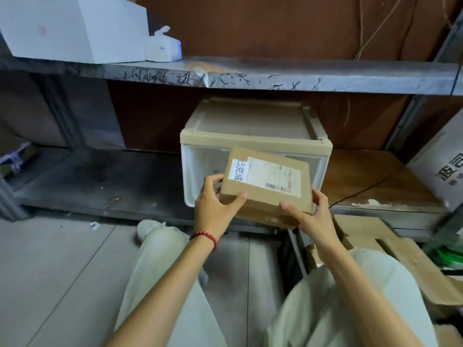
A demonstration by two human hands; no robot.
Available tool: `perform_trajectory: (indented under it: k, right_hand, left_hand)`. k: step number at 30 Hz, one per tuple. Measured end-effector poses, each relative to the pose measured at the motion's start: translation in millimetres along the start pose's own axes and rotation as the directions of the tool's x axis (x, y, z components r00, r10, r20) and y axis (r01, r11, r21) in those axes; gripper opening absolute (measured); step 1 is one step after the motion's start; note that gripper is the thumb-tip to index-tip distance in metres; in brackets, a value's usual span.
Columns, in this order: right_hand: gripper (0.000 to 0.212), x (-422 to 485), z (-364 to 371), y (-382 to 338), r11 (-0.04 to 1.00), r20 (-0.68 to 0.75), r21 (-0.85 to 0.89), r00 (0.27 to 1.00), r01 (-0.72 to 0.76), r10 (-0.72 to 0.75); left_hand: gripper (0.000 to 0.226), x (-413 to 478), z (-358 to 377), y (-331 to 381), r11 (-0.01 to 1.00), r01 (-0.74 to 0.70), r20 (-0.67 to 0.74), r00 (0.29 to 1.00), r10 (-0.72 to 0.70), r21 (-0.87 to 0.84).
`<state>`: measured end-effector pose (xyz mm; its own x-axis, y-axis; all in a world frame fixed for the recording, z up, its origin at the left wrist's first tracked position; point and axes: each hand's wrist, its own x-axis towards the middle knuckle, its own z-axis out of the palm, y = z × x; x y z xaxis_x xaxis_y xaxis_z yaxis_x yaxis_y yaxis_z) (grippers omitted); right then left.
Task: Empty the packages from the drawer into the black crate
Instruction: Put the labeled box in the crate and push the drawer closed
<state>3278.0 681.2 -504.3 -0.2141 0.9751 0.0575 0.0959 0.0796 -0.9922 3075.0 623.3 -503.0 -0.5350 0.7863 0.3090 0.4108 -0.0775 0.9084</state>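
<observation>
A brown cardboard package (268, 186) with white shipping labels is held in front of the drawer (255, 139), a beige-framed plastic unit with a translucent white front standing on the lower shelf. My left hand (215, 204) grips the package's left end, a red bead bracelet on that wrist. My right hand (310, 214) holds its lower right corner from beneath. The package hides much of the drawer's inside; what shows looks bare. At lower right a black crate (293, 256) shows only as a dark edge, with brown cardboard packages (375, 236) inside it.
A scratched metal shelf (275, 76) runs overhead with a white box (75, 28) and a small white dispenser (162, 48). A large printed carton (441, 171) stands at right. A black cable (363, 189) crosses the wooden shelf board. My knees in pale trousers fill the foreground.
</observation>
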Motion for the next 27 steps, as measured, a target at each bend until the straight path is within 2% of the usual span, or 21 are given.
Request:
perform_trajectory:
  k: [4, 6, 9, 13, 16, 22, 27]
  right_hand:
    - [0.087, 12.8, 5.9, 20.4, 0.993, -0.007, -0.11, 0.999, 0.043, -0.044]
    - [0.085, 19.2, 8.5, 35.4, 0.991, -0.015, -0.115, 0.998, 0.063, -0.065]
    - [0.083, 22.1, 11.6, 53.9, 0.993, -0.027, -0.098, 0.997, 0.068, -0.071]
    - [0.084, 27.8, 16.5, 67.1, 0.984, -0.065, -0.161, 0.994, 0.081, -0.093]
    - [0.082, 33.6, 22.3, 74.1, 0.983, -0.109, -0.172, 0.991, 0.062, -0.082]
    - [0.086, 37.4, 22.0, 91.4, 0.99, -0.204, -0.122, 0.978, -0.064, 0.038]
    - [0.079, 36.0, 16.8, 83.7, 0.993, -0.24, -0.092, 0.97, -0.07, 0.046]
  left_hand:
    - [0.079, -2.0, 12.1, -41.1, 0.989, 0.143, 0.008, 0.99, -0.143, 0.046]
    - [0.089, -5.5, 19.2, -52.5, 0.982, 0.172, -0.022, 0.985, -0.17, 0.077]
    - [0.09, -9.4, 23.7, -62.9, 0.983, 0.166, -0.009, 0.986, -0.165, 0.078]
    - [0.093, -10.0, 21.7, -77.7, 0.975, 0.208, 0.046, 0.976, -0.211, 0.074]
    - [0.091, -9.6, 22.2, -79.8, 0.978, 0.193, 0.037, 0.98, -0.196, 0.079]
    - [0.091, -8.6, 28.2, -67.2, 0.971, 0.1, 0.087, 0.989, -0.121, 0.218]
    - [0.092, -7.6, 33.3, -56.5, 0.963, 0.05, 0.111, 0.99, -0.082, 0.263]
